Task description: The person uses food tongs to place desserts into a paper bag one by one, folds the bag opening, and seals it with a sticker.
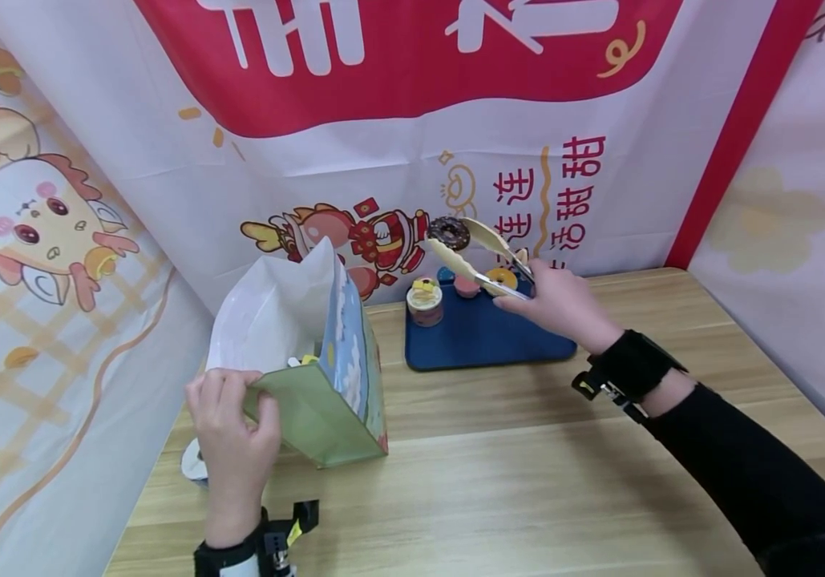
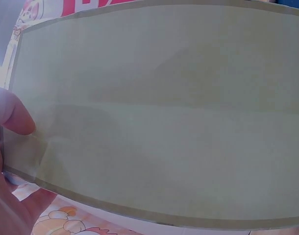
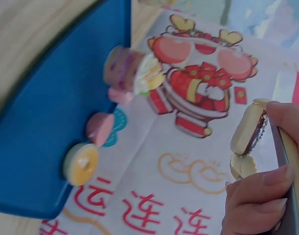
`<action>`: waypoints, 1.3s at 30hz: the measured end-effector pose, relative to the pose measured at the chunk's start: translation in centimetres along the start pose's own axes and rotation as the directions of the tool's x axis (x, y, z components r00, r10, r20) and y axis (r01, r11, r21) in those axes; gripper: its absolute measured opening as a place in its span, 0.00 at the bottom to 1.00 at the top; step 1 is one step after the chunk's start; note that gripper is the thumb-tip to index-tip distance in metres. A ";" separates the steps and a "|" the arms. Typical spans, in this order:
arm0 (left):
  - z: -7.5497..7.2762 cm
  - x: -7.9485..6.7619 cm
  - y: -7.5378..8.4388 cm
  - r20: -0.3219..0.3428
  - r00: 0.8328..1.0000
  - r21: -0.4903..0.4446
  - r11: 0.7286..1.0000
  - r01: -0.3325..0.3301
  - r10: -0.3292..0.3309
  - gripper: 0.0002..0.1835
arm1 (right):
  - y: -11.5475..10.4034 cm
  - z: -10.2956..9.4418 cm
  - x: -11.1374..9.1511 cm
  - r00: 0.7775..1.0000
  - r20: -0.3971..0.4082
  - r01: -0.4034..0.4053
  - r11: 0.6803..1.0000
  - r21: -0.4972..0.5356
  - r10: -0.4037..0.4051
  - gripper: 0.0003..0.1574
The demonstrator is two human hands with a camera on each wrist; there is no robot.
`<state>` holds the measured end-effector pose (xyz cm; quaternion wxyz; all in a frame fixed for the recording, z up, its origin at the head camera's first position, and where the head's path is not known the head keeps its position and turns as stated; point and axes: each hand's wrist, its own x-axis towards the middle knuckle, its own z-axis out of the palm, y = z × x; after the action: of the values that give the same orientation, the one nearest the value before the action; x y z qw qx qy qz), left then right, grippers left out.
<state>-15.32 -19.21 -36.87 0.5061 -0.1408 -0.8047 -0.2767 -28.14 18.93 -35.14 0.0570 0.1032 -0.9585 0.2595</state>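
Note:
My left hand grips the near top edge of an upright paper bag, thumb on the outside of its green panel. The bag's mouth is open, with something yellow and white partly showing inside. My right hand holds a pair of tongs with cream-coloured tips. Between those tips is a chocolate doughnut, raised above the back of a blue tray. In the right wrist view the doughnut appears edge-on, its pale side facing the camera.
On the tray stand a topped dessert cup, a small pink item and a yellow doughnut. A white round object lies behind the left wrist, partly hidden. A printed cloth backdrop rises behind the wooden table.

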 end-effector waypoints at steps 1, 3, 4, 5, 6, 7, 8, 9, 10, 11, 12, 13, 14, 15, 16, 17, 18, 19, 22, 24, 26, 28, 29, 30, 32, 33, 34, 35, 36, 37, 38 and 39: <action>0.0 0.0 0.0 0.001 1.000 0.001 1.000 0.000 0.000 0.06 | -0.3 -0.1 0.0 1.000 0.004 0.009 1.000 0.000 -0.009 0.51; 0.0 0.0 0.0 0.003 1.000 0.002 1.000 0.002 -0.002 0.06 | -0.9 -0.1 -0.1 1.000 0.006 0.022 1.000 0.005 -0.022 0.52; 0.0 0.0 0.0 0.006 1.000 0.004 1.000 0.005 -0.005 0.06 | -1.3 -0.2 -0.1 1.000 0.005 0.026 1.000 0.008 -0.026 0.51; 0.0 0.0 0.0 0.010 1.000 0.006 1.000 0.009 -0.009 0.06 | -1.6 -0.3 -0.2 0.999 0.006 0.033 0.999 0.016 -0.033 0.50; 0.0 0.0 0.0 0.013 1.000 0.007 1.000 0.012 -0.012 0.06 | -2.0 -0.3 -0.2 0.999 0.003 0.040 0.999 0.019 -0.040 0.49; 0.0 0.0 0.0 0.015 1.000 0.009 1.000 0.014 -0.014 0.06 | -2.3 -0.4 -0.1 0.999 -0.001 0.047 0.999 0.018 -0.047 0.47; 0.0 0.0 0.0 0.019 1.000 0.011 1.000 0.017 -0.017 0.06 | -2.7 -0.4 -0.1 0.999 -0.005 0.054 0.998 0.022 -0.054 0.46; 0.1 0.0 0.0 0.022 1.000 0.013 1.000 0.019 -0.020 0.06 | -3.1 -0.5 -0.1 0.998 -0.007 0.068 0.997 0.025 -0.068 0.45; 0.1 0.0 0.0 0.023 1.000 0.013 1.000 0.020 -0.020 0.06 | -3.6 -0.6 -0.1 0.997 -0.008 0.079 0.997 0.028 -0.079 0.44; 0.1 0.0 0.0 0.023 1.000 0.011 1.000 0.019 -0.019 0.06 | -4.0 -0.7 -0.1 0.996 -0.009 0.092 0.995 0.031 -0.091 0.44; 0.1 0.0 -0.1 0.023 1.000 0.010 1.000 0.017 -0.017 0.06 | -4.4 -0.7 -0.2 0.994 -0.011 0.105 0.994 0.029 -0.105 0.43; 0.1 0.0 -0.1 0.024 1.000 0.010 1.000 0.016 -0.016 0.06 | -4.8 -0.8 -0.2 0.993 -0.010 0.116 0.993 0.029 -0.116 0.42; 0.1 0.0 -0.1 0.025 1.000 0.009 1.000 0.015 -0.015 0.06 | -5.2 -0.8 -0.3 0.992 -0.008 0.127 0.991 0.030 -0.127 0.41; 0.1 0.0 -0.1 0.026 1.000 0.008 1.000 0.014 -0.014 0.06 | -5.6 -0.9 -0.3 0.990 -0.008 0.140 0.990 0.032 -0.140 0.40; 0.1 0.0 -0.1 0.026 1.000 0.007 1.000 0.013 -0.013 0.06 | -6.0 -1.0 -0.4 0.989 -0.007 0.149 0.988 0.034 -0.148 0.38; 0.1 0.0 -0.1 0.028 1.000 0.008 1.000 0.014 -0.014 0.06 | -6.4 -1.0 -0.4 0.987 -0.010 0.162 0.986 0.032 -0.162 0.37; 0.1 0.0 -0.1 0.029 0.999 0.008 1.000 0.015 -0.015 0.06 | -6.8 -1.0 -0.5 0.985 -0.011 0.173 0.984 0.031 -0.173 0.36; 0.1 0.0 -0.1 0.030 0.999 0.009 1.000 0.015 -0.015 0.06 | -7.2 -1.1 -0.5 0.984 -0.010 0.180 0.983 0.033 -0.180 0.35; 0.1 -0.1 -0.1 0.032 0.999 0.008 1.000 0.017 -0.017 0.05 | -8.2 -1.2 -0.7 0.980 -0.003 0.198 0.978 0.057 -0.199 0.33; 0.1 0.0 -0.1 0.031 0.999 0.007 1.000 0.015 -0.016 0.06 | -8.8 -1.2 -0.8 0.979 0.014 0.200 0.977 0.081 -0.202 0.32; 0.1 0.0 -0.2 0.030 0.999 0.005 1.000 0.013 -0.013 0.06 | -9.4 -1.1 -0.9 0.978 0.033 0.203 0.974 0.100 -0.207 0.33; 0.1 0.0 -0.2 0.027 1.000 0.003 1.000 0.010 -0.010 0.06 | -10.0 -1.1 -1.1 0.977 0.053 0.202 0.973 0.112 -0.209 0.37; 0.1 0.0 -0.2 0.025 1.000 0.002 1.000 0.008 -0.008 0.06 | -10.3 -1.1 -1.2 0.975 0.063 0.203 0.973 0.113 -0.211 0.39; 0.1 0.0 -0.2 0.023 1.000 0.001 1.000 0.007 -0.007 0.06 | -10.5 -1.1 -1.3 0.973 0.072 0.209 0.972 0.111 -0.218 0.42; 0.1 0.0 -0.2 0.024 1.000 -0.001 1.000 0.010 -0.010 0.06 | -11.0 -1.2 -1.6 0.968 0.081 0.227 0.968 0.104 -0.236 0.45; 0.1 0.0 -0.1 0.026 1.000 0.000 1.000 0.011 -0.011 0.06 | -11.3 -1.1 -1.6 0.965 0.088 0.237 0.966 0.101 -0.246 0.46; 0.1 0.0 -0.1 0.026 1.000 0.000 1.000 0.012 -0.012 0.06 | -11.5 -1.1 -1.7 0.962 0.095 0.247 0.964 0.098 -0.256 0.46; 0.1 0.0 -0.1 0.028 1.000 0.001 1.000 0.014 -0.014 0.06 | -11.7 -1.1 -1.8 0.958 0.101 0.259 0.961 0.098 -0.268 0.45; 0.1 0.0 -0.1 0.029 0.999 0.001 1.000 0.015 -0.015 0.06 | -11.9 -1.0 -1.9 0.955 0.106 0.269 0.958 0.099 -0.279 0.44; 0.1 0.1 0.0 0.029 0.999 0.001 1.000 0.015 -0.015 0.06 | -12.1 -1.0 -2.0 0.952 0.110 0.277 0.956 0.100 -0.287 0.44; 0.1 0.1 0.0 0.029 0.999 0.002 1.000 0.013 -0.013 0.06 | -12.3 -0.9 -2.0 0.948 0.116 0.284 0.953 0.103 -0.295 0.43; 0.1 0.1 0.0 0.028 1.000 0.002 1.000 0.011 -0.011 0.06 | -12.5 -0.8 -2.1 0.946 0.121 0.290 0.952 0.100 -0.301 0.42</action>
<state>-15.43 -19.19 -36.79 0.4935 -0.1398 -0.8125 -0.2768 -23.25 9.19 -28.70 0.0262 0.2651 -0.9226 0.2789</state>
